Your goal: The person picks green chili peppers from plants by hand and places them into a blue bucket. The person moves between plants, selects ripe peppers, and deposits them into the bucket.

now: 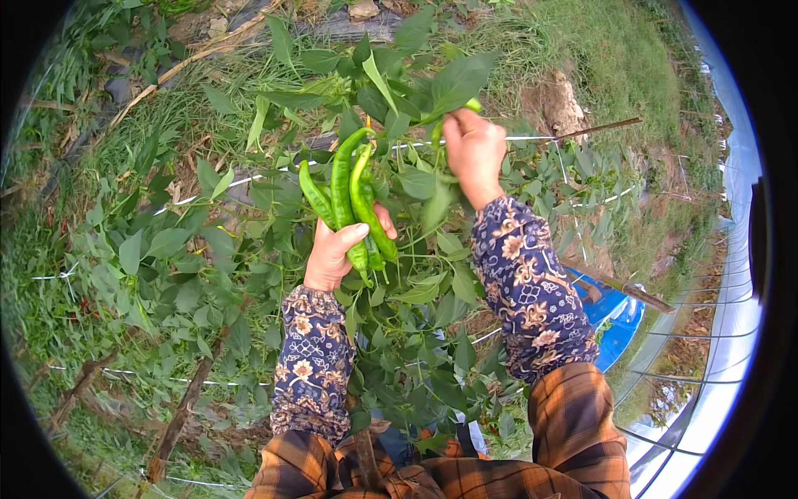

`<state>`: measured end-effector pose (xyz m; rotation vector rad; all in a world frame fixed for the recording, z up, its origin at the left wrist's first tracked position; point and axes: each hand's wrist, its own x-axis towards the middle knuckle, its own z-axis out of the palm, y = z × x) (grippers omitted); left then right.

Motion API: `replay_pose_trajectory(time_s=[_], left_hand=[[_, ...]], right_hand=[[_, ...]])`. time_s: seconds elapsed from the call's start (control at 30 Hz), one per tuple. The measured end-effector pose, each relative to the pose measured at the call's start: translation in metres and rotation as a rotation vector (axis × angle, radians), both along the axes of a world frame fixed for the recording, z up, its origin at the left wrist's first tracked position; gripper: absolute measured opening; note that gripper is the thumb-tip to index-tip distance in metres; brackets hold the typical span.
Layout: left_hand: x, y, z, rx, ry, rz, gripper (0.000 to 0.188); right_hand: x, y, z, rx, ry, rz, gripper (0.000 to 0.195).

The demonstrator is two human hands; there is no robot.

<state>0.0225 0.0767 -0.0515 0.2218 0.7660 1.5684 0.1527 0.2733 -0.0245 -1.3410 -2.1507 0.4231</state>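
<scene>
My left hand (pixel 340 249) holds a bunch of several long green peppers (pixel 343 187), its thumb across their lower part. Up and to the right, my right hand (pixel 475 150) has its fingers closed at a stem or pepper of the pepper plant (pixel 418 181), just under a large leaf (pixel 461 78). A bit of bright green pepper (pixel 474 105) shows above those fingers, and the fingertips are partly hidden. Both forearms wear flowered navy sleeve covers.
White strings (pixel 249 179) run across the plants, tied to wooden stakes (pixel 181 418). A stick (pixel 623 290) crosses a blue container or sheet (pixel 617 318) at the right. Beyond it curves a plastic-covered frame (pixel 729 299). Grass and soil lie between the rows.
</scene>
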Motion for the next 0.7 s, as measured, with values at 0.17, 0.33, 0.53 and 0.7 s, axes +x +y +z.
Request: replay_pose_trajectory(time_s=[0.17,0.33,0.53,0.7], left_hand=[[-0.005,-0.004,-0.013,0.042,0.010,0.048,0.048],[-0.012,-0.007,-0.012,0.152,-0.014,0.176,0.048],[-0.012,-0.008,-0.009,0.141,-0.011,0.185,0.047],[-0.013,-0.014,-0.019,0.140,-0.059,0.200,0.049]], right_hand=[[-0.007,-0.001,-0.001,-0.477,0.463,-0.046,0.010],[0.027,0.017,-0.008,-0.381,0.497,-0.150,0.017],[0.019,0.025,0.005,-0.172,-0.423,0.008,0.025],[0.013,0.018,0.034,-0.160,-0.432,0.244,0.018]])
